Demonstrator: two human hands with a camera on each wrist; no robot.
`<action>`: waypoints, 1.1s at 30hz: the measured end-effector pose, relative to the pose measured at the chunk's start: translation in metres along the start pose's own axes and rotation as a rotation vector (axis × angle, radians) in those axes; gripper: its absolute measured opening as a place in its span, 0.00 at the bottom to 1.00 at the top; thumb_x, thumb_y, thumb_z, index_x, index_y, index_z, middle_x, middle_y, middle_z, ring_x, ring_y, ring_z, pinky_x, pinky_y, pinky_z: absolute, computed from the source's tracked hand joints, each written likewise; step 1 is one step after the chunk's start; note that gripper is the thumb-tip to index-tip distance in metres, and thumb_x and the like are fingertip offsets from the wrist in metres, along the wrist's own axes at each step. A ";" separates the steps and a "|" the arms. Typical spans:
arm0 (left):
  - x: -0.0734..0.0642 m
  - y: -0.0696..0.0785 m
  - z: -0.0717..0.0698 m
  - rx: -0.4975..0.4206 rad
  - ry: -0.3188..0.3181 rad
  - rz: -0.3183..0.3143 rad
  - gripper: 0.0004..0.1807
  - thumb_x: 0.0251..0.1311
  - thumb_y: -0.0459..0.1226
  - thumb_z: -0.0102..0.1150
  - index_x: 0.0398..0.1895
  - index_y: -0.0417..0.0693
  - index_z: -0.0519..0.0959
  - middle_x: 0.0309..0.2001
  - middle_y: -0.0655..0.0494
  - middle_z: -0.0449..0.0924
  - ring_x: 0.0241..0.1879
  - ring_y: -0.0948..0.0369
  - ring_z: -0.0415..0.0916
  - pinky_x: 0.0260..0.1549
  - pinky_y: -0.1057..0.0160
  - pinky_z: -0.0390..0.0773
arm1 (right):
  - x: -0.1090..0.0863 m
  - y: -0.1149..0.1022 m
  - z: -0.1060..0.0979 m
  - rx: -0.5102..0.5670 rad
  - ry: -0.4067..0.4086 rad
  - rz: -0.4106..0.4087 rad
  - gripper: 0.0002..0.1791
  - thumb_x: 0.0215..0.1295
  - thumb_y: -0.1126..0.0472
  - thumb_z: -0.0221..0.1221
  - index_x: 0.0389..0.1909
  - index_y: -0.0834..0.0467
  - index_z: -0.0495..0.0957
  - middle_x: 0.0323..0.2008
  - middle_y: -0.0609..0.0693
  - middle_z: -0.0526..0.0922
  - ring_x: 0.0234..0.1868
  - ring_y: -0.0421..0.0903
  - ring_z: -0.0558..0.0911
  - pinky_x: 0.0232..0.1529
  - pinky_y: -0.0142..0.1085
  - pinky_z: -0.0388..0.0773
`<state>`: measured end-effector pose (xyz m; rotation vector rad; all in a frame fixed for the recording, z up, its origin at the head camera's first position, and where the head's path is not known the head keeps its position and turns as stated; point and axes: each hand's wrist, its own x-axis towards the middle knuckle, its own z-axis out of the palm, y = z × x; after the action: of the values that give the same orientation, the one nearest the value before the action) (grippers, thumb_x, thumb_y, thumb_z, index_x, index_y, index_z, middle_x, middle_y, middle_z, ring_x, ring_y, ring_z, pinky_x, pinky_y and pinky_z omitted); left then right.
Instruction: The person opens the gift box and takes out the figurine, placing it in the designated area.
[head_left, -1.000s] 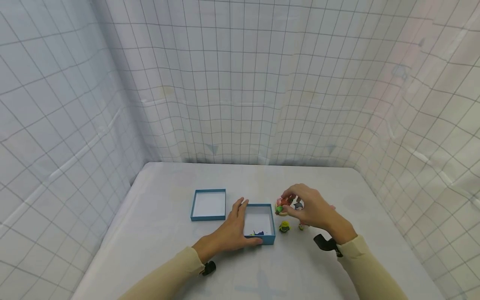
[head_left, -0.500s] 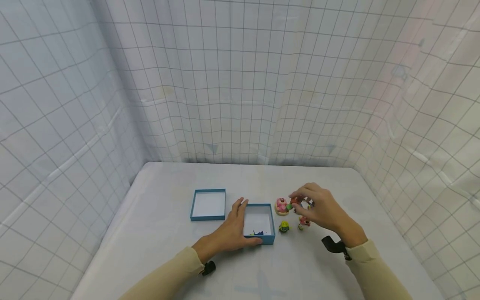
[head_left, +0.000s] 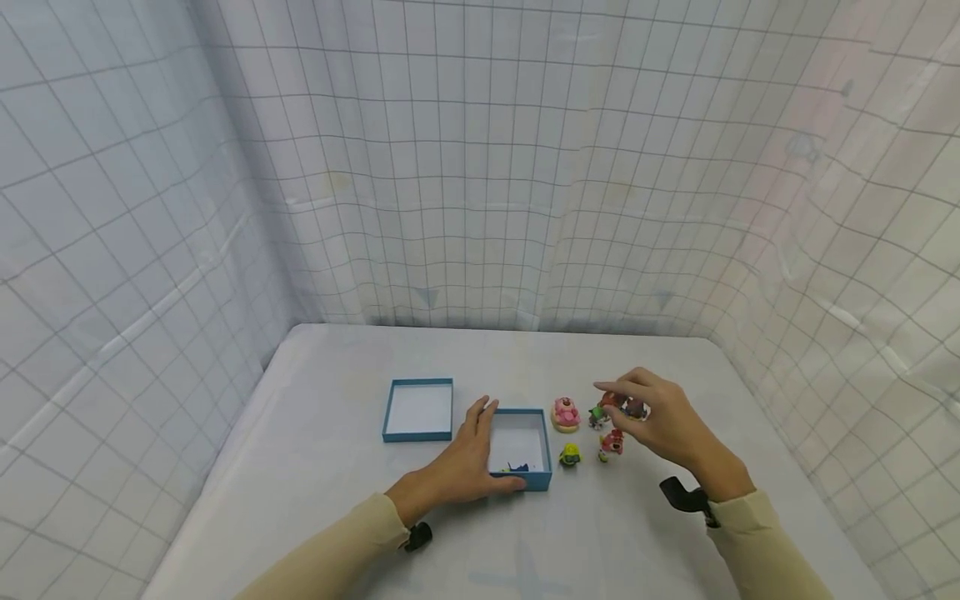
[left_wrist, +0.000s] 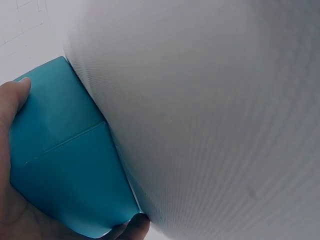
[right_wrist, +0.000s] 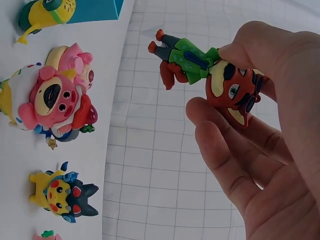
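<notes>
In the head view my left hand [head_left: 461,467] holds the open blue box [head_left: 536,482], its thumb along the near wall and its fingers at the left side. A few small dark blue and yellow bits lie inside the box near its front. The left wrist view shows thumb and fingertips on either side of the teal box [left_wrist: 70,165]. My right hand [head_left: 667,425] pinches a fox figurine [right_wrist: 192,65] in a green shirt by its head, between thumb and fingers. The figurine lies sideways in the right wrist view, above several other figurines.
A shallow blue-edged lid [head_left: 417,437] lies left of the box. Right of the box stand a pink bear figurine [head_left: 566,414], a yellow-green figurine [head_left: 570,454] and another pink bear [head_left: 613,442]. A yellow figurine with a dark hood [right_wrist: 55,195] stands beyond. Gridded white curtains surround the table.
My right hand has moved to the right with the fox figurine, away from the box, uncovering the pink bears. The left hand has stayed on the box.
</notes>
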<state>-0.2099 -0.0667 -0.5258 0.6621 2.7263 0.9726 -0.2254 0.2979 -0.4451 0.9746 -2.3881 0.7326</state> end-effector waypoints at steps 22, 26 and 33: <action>0.000 0.001 0.001 -0.003 0.007 0.003 0.78 0.63 0.68 0.83 0.98 0.44 0.42 0.97 0.38 0.39 0.92 0.36 0.59 0.84 0.33 0.74 | -0.023 0.017 -0.012 -0.082 0.052 0.045 0.31 0.59 0.78 0.81 0.64 0.62 0.91 0.45 0.49 0.90 0.40 0.41 0.89 0.41 0.26 0.87; 0.000 0.001 0.000 -0.001 0.005 0.005 0.77 0.63 0.68 0.82 0.99 0.44 0.42 0.97 0.38 0.38 0.92 0.36 0.59 0.84 0.33 0.73 | -0.028 0.019 -0.014 -0.094 0.054 0.056 0.31 0.58 0.79 0.81 0.64 0.62 0.91 0.45 0.51 0.91 0.39 0.42 0.89 0.38 0.29 0.88; -0.001 0.003 -0.002 -0.002 0.005 0.000 0.77 0.63 0.68 0.82 0.99 0.44 0.42 0.97 0.38 0.39 0.92 0.36 0.59 0.84 0.32 0.73 | -0.035 0.023 -0.016 -0.097 0.063 0.068 0.30 0.57 0.80 0.81 0.62 0.62 0.91 0.44 0.50 0.90 0.39 0.42 0.90 0.39 0.26 0.87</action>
<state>-0.2080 -0.0662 -0.5226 0.6596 2.7292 0.9783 -0.2163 0.3393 -0.4608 0.8234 -2.3876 0.6558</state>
